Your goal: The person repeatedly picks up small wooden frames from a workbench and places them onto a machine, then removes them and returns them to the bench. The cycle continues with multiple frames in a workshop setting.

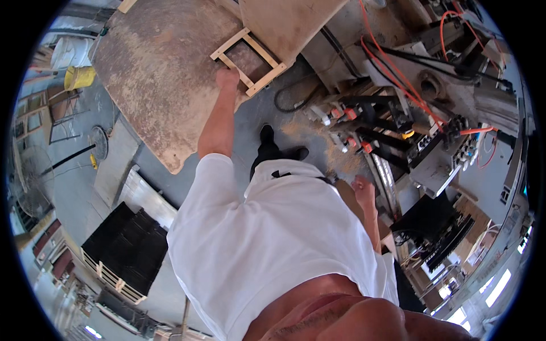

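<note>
Frame of wood point(266, 79) is clamped in the left hand point(228, 78); the right hand point(364, 191) I cannot tell.

Yel. bucket point(79, 78) is beside wht. bucket point(69, 54), at L; blk. stack point(126, 244) lies on wood. pallet point(118, 279); sawdust point(341, 161) is on floor point(244, 133), near machine point(435, 170) w/ orange hose point(476, 131).
</note>
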